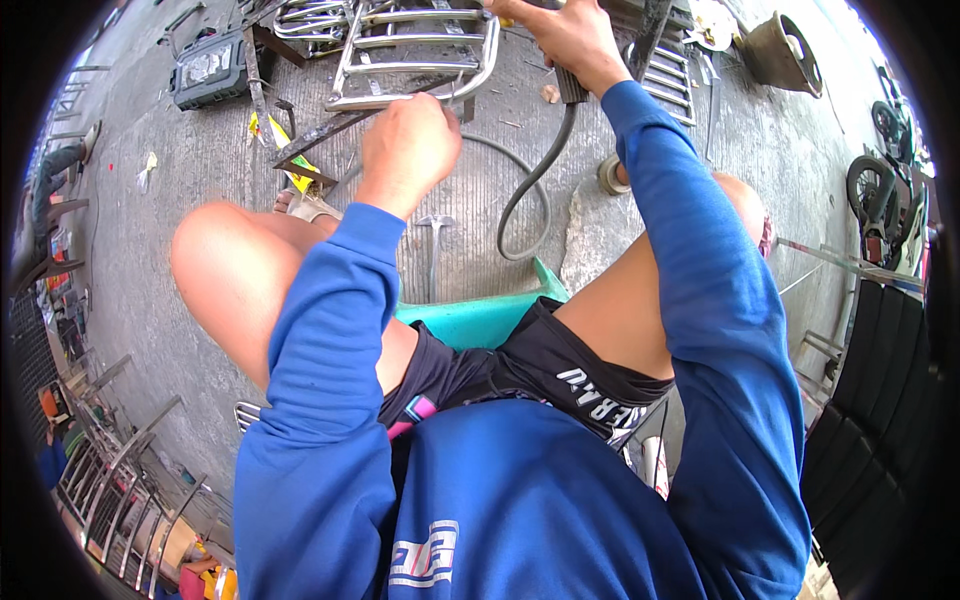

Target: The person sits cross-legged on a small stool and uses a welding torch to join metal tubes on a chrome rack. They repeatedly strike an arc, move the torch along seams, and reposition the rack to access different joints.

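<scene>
My left hand (410,148) is closed, knuckles up, by the lower bar of a shiny metal tube rack (418,42). A thin rod shows at its fingertips, but what the fingers hold is mostly hidden. My right hand (572,42), at the top edge right of the rack, wraps round a black-handled welding electrode holder (571,85); its front end is out of sight. From it a thick grey cable (527,190) loops down over the floor between my legs. A hammer (434,245) with a narrow head stands upright in front of the turquoise plastic seat (470,320).
Dark angle-iron bars (320,140) lie left of the rack, beside yellow packets (300,175). A dark tool case (210,70) sits farther left, a bucket (780,55) at the far right. Motorbikes (880,200) stand along the right; metal racks (120,500) line the lower left.
</scene>
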A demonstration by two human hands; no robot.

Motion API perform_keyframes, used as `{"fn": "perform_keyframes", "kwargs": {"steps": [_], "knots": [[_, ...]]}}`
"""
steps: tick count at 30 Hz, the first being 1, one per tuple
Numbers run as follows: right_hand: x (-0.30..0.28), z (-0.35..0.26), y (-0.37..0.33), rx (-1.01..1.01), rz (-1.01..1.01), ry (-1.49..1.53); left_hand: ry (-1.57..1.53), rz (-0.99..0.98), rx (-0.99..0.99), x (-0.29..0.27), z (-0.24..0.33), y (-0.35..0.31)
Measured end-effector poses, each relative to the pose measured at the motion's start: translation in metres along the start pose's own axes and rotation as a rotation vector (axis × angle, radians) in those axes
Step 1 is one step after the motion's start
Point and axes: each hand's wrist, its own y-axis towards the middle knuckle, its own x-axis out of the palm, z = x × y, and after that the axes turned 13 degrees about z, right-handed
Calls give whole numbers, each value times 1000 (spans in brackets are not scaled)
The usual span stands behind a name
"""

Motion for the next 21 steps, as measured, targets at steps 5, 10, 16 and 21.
{"fn": "perform_keyframes", "kwargs": {"steps": [5, 10, 16, 21], "knots": [[26, 29, 15, -43, 25, -79, -43, 25, -9, 15, 4, 5], [22, 49, 22, -193, 32, -64, -151, 64, 48, 14, 3, 1], [14, 44, 15, -260, 35, -74, -57, 128, 75, 21, 9, -5], [17, 38, 8, -238, 64, -181, -37, -18, -18, 24, 7, 3]]}}
